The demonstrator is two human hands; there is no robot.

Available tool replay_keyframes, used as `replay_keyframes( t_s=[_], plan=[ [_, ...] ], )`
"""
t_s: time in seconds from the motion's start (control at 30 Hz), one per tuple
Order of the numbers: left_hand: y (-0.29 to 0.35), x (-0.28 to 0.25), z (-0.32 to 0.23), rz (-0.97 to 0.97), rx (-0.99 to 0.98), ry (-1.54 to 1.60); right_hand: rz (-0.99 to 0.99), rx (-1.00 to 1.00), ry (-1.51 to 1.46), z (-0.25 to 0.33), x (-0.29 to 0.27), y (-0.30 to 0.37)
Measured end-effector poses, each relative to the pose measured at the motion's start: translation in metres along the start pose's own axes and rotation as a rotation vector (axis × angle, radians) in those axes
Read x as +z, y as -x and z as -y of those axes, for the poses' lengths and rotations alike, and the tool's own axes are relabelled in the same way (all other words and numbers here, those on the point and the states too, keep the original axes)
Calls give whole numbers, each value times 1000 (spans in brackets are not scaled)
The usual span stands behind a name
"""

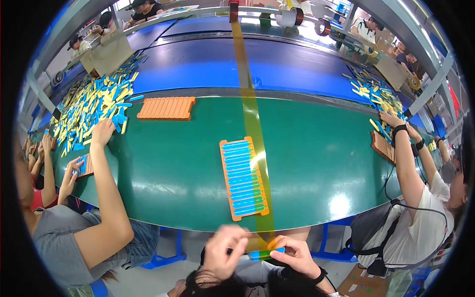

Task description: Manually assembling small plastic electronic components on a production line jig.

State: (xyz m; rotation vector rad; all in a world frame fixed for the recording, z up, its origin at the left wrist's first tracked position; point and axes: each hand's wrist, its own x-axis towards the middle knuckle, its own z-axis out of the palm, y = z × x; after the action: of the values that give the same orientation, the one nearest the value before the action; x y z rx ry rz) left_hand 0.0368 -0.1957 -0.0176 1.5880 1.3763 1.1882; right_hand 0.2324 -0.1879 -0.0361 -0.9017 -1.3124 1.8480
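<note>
Just off the near edge of the green bench, about midway along, pinched a small blue strip with a greenish middle in the right grip, thumb and fingers closed down on its right end; wore a dark band on that wrist; had the left grip raised just beside the strip, blurred, fingers curled and partly drawn together; could not tell of anything held there; had amber tape running from a brown roll beyond the far edge, across the bench and down past the near edge toward both grips; had an orange ribbed tray lying near the middle of the near edge, filled with a column of blue strips, under the tape along its right side; toward the far edge, left of the tape, had a second orange tray with grooves showing; at the left end, had a heap of blue and yellow strips, with a co-worker's hand reaching into it; at the right end, had another such heap, just above a partly hidden orange tray.
</note>
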Motion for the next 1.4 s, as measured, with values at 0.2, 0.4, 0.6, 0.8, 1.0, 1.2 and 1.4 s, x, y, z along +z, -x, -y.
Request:
replay_keyframes(
  t_s=[0.2, 0.4, 0.6, 0.8, 1.0, 1.2, 1.4],
  plan=[
    [-23, 10, 26, -180, 138, -713, -145, 13, -19, -2, 7, 1],
    [9, 20, 20, -90, 83, -644, -364, 109, -130, 1, 19, -2],
    [27, 28, 15, -64, 111, -666, -436, 154, -105, 1, 20, 1],
    [16, 35, 17, -38, 72, -643, -555, 46, -184, -6, 20, -8],
    [14, 30, 20, -39, 90, -664, -584, 106, -147, -7, 18, -9],
    [1, 7, 30, 20, 516, -776, -597, 91, -139, -7, 19, -6],
    [-12, -1, 39, 287, 814, -788, -584, 118, -141, -7, 18, -9]
  ],
)
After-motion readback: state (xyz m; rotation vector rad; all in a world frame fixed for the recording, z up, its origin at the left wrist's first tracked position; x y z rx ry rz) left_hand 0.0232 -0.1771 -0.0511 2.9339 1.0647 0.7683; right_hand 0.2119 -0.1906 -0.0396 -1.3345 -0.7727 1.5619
